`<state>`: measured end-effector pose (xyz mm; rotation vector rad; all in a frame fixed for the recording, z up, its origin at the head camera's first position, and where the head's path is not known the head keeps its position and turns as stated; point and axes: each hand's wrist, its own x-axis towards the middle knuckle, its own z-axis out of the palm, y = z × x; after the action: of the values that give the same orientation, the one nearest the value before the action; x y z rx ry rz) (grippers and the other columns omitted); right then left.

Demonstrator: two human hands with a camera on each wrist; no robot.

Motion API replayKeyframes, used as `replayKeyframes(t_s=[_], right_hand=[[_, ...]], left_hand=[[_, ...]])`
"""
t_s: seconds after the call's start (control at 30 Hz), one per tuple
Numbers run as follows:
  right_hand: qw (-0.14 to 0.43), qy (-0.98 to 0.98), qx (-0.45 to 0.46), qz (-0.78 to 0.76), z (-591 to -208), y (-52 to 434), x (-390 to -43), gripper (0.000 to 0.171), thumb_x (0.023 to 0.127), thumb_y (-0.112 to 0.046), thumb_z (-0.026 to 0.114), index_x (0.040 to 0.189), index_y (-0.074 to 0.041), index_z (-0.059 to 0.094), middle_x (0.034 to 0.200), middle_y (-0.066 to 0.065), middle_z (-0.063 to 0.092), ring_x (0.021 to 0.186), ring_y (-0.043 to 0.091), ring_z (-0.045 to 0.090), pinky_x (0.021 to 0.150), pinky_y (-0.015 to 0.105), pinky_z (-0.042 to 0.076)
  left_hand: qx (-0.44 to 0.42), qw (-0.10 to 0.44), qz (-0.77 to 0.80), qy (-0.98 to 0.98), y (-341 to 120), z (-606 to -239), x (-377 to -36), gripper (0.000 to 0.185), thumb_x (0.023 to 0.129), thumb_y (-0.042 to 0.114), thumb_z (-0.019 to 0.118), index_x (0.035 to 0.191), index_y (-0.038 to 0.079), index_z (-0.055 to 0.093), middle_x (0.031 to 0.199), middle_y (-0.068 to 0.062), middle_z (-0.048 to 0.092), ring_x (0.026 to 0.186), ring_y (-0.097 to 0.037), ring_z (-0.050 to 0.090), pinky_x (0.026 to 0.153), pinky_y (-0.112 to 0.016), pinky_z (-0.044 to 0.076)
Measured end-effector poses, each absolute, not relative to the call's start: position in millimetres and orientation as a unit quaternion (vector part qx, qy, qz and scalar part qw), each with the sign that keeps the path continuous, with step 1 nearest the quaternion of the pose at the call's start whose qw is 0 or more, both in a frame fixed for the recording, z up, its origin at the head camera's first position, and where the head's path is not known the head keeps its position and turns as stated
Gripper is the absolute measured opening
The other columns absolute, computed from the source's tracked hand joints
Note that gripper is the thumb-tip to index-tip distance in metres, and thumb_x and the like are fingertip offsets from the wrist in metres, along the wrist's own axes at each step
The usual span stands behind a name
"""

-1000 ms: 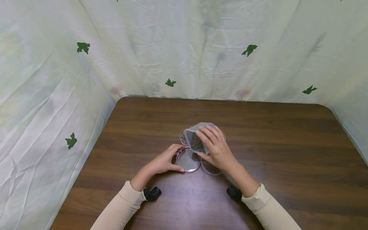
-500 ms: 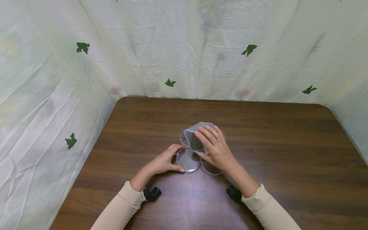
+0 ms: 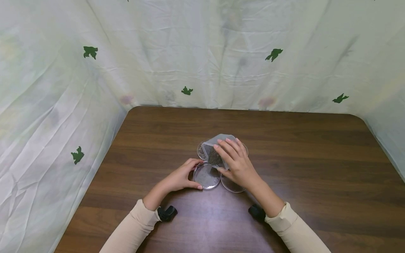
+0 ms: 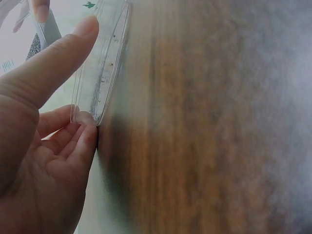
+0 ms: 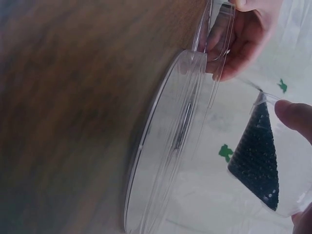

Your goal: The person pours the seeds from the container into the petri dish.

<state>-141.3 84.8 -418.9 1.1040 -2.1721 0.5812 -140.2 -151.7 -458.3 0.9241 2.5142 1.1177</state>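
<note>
My left hand [image 3: 183, 176] holds a clear round petri dish [image 3: 207, 177] by its rim, thumb at the near side and fingers at the far side. A few dark specks lie in this dish [image 4: 111, 63] in the left wrist view. My right hand [image 3: 238, 163] grips a translucent plastic container [image 3: 219, 138] and tilts it over the dish, corner down. Dark fine granules [image 5: 258, 151] are gathered toward the container's lowered corner. In the right wrist view a thin dark streak leaves that corner toward the dish; its end is hard to make out.
Another clear dish [image 3: 232, 184] stands right of the held one, partly under my right hand. Behind them a dish with granules [image 3: 201, 151] and a further dish's rim [image 3: 246, 149] are mostly hidden. The wooden table [image 3: 300, 168] meets a pale curtain [image 3: 234, 63].
The granules in the tilted container have shifted slightly toward its lowered corner. Both hands and the dishes stay almost in place.
</note>
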Motion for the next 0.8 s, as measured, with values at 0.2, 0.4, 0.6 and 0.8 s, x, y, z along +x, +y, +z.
replayKeyframes(t_s=[0.2,0.4,0.6,0.8], right_hand=[[0.316,-0.822,0.418,0.222,-418.3,84.5,-140.8,0.080,0.057,-0.022,0.073,0.125,-0.007,0.033,0.128,0.011,0.030,0.116,0.031,0.024,0.095,0.051,0.016],[0.317,-0.823,0.417,0.222,-418.4,84.6,-140.7,0.080,0.057,-0.022,0.073,0.125,-0.007,0.034,0.128,0.011,0.030,0.116,0.031,0.024,0.095,0.051,0.016],[0.316,-0.824,0.418,0.216,-419.3,84.9,-141.3,0.082,0.056,-0.022,0.074,0.125,-0.007,0.033,0.129,0.011,0.029,0.116,0.031,0.023,0.094,0.052,0.016],[0.315,-0.825,0.417,0.216,-419.3,85.3,-141.3,0.082,0.056,-0.021,0.074,0.125,-0.007,0.033,0.129,0.011,0.029,0.116,0.032,0.024,0.094,0.052,0.017]], left_hand=[[0.316,0.122,0.406,0.849,-146.3,-435.0,-130.6,0.076,0.060,0.018,0.073,0.121,-0.003,0.032,0.116,-0.017,0.036,0.105,-0.029,0.039,0.090,-0.032,0.034],[0.313,0.129,0.407,0.848,-144.4,-426.5,-127.7,0.074,0.061,0.014,0.073,0.120,-0.005,0.033,0.115,-0.019,0.035,0.105,-0.030,0.038,0.090,-0.034,0.034],[0.315,0.132,0.410,0.846,-145.0,-426.9,-128.2,0.074,0.061,0.013,0.073,0.120,-0.005,0.032,0.115,-0.020,0.035,0.107,-0.030,0.037,0.090,-0.032,0.033],[0.314,0.133,0.406,0.848,-145.1,-425.9,-127.9,0.074,0.061,0.014,0.073,0.121,-0.004,0.032,0.115,-0.020,0.035,0.106,-0.030,0.038,0.090,-0.032,0.034]])
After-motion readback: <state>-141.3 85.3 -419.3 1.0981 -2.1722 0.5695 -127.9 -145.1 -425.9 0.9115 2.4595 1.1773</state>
